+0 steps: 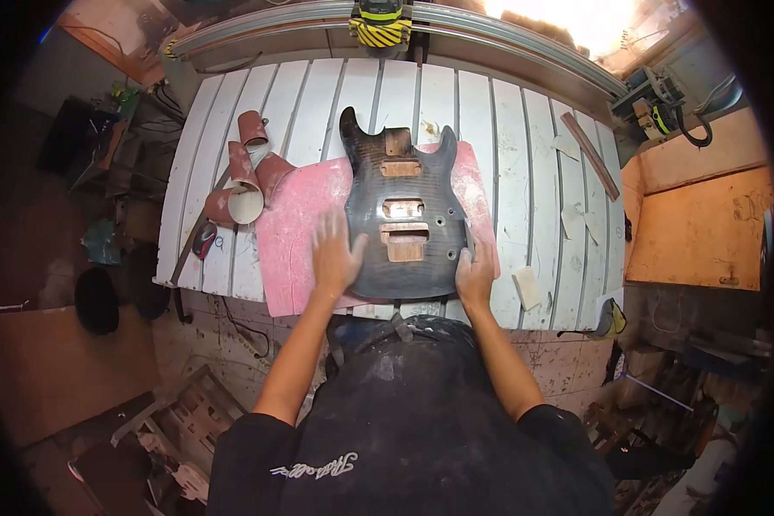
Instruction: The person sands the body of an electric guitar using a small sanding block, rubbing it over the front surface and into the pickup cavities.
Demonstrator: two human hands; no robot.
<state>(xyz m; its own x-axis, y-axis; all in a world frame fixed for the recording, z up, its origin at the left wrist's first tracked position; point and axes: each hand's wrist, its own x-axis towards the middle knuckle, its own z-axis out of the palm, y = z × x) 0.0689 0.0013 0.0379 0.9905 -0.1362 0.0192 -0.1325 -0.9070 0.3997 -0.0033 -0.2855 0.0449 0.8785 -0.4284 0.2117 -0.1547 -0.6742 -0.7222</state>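
A dark, black-stained electric guitar body (374, 193) lies face up, its two horns pointing away from me. Bare wood shows in its neck pocket and pickup cavities, and several small holes sit along its right side. My left hand (337, 256) is at the lower left edge, fingers stretched out and slightly blurred, thumb by the rim. At the lower right edge my right hand (476, 271) is closed, thumb and fingers pressed together. A thin greyish edge shows between them, too small to name. Beneath the body is a pink, dusty mat (299, 232).
The white slatted table (516, 155) carries rolled reddish sandpaper (241, 185) on the left with a small black-and-red tool (203, 240). On the right lie a pale block (527, 288), paper scraps (571, 220) and a brown wooden strip (591, 156). A metal rail (499, 36) crosses the far side.
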